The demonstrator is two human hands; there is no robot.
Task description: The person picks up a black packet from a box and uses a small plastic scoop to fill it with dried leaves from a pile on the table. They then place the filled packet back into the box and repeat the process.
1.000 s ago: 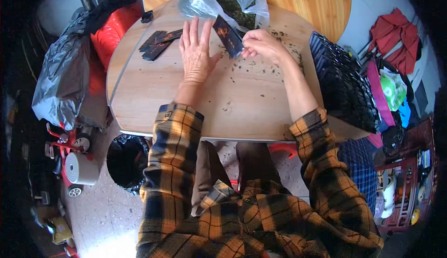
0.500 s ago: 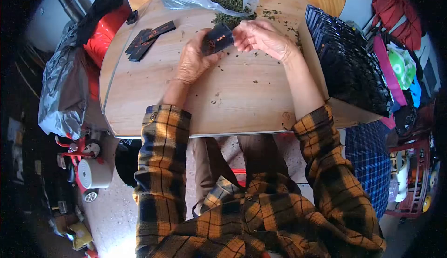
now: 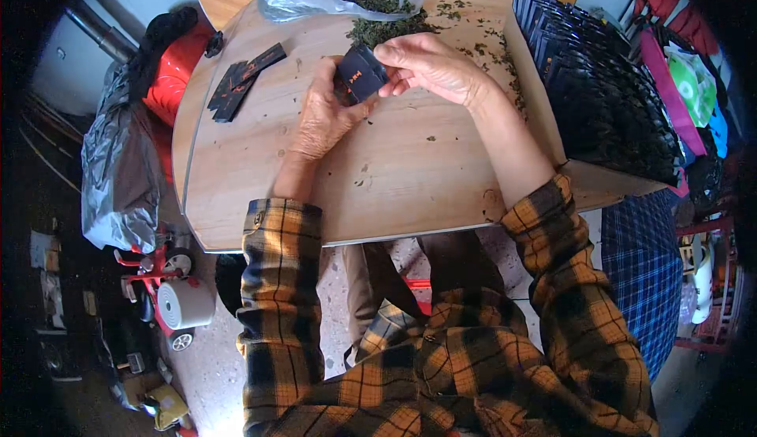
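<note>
A small black packet [image 3: 363, 74] with orange print is held over the table by my left hand [image 3: 323, 114], its fingers and thumb wrapped around the lower left side. My right hand [image 3: 430, 66] pinches the packet's upper right edge between thumb and fingers. Just beyond the packet, a heap of dried green leaves [image 3: 378, 33] spills from a clear plastic bag [image 3: 303, 3]. To the left of my left hand, several flat black packets [image 3: 236, 86] lie overlapped on the wooden table [image 3: 394, 185]. Whether the held packet contains anything is hidden.
An open box [image 3: 544, 114] packed with many black packets stands at the table's right. Leaf crumbs [image 3: 481, 47] are scattered near it. A grey plastic bag [image 3: 118, 177] and a red shiny object [image 3: 169, 74] are left of the table. A white roll [image 3: 185, 303] is on the floor side.
My right hand has moved left onto the packet's upper edge, where before it was apart beside it. The packet has turned, its printed face now more upright toward me. The view has shifted slightly.
</note>
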